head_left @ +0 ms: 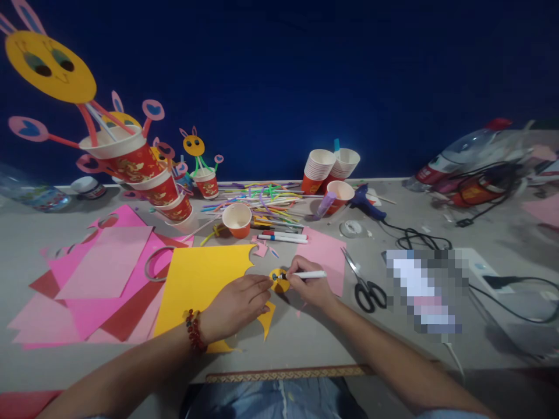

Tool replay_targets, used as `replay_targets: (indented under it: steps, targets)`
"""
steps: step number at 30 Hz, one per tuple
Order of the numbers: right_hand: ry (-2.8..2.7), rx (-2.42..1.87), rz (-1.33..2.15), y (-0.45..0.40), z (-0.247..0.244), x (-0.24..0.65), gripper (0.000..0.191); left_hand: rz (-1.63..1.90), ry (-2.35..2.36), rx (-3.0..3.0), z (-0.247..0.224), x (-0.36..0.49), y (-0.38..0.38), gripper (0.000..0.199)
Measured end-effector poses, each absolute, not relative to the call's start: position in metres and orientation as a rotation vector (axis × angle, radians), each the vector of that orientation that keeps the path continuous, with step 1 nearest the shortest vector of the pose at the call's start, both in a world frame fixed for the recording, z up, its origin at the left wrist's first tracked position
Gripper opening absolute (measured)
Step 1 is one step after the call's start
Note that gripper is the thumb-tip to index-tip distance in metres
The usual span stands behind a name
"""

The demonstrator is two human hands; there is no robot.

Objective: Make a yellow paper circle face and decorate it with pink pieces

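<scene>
My right hand grips a white marker, its dark tip on a small yellow paper circle. Dark eye-like marks show on the upper part of that circle. My left hand lies flat, fingers stretched out, fingertips at the circle's left edge. Beneath this hand is a large yellow sheet with curved cuts along its edge. A yellow offcut lies just below the fingers. Beyond the circle are pink paper scraps and capped markers.
Black-handled scissors lie right of a pink sheet. A blue glue gun trails its cable. Pink and red sheets and a tape roll are left. Behind stand paper cups, pipe cleaners and decorated cup figures.
</scene>
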State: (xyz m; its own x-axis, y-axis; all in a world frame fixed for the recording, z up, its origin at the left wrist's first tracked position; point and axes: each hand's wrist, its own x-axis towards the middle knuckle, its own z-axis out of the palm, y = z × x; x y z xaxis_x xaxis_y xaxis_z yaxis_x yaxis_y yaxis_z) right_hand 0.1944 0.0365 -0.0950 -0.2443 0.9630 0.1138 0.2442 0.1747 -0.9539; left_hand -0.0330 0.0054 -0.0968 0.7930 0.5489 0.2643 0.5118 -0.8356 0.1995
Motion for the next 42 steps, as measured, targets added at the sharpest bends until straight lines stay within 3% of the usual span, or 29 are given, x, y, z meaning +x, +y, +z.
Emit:
replay_targets:
  steps: [42]
  targets:
    - [-1.707, -1.141, 1.113, 0.0365, -0.0946, 0.1937, 0.012, 0.501, 0.834, 2.878, -0.0992, -0.034, 0.0061, 0.022]
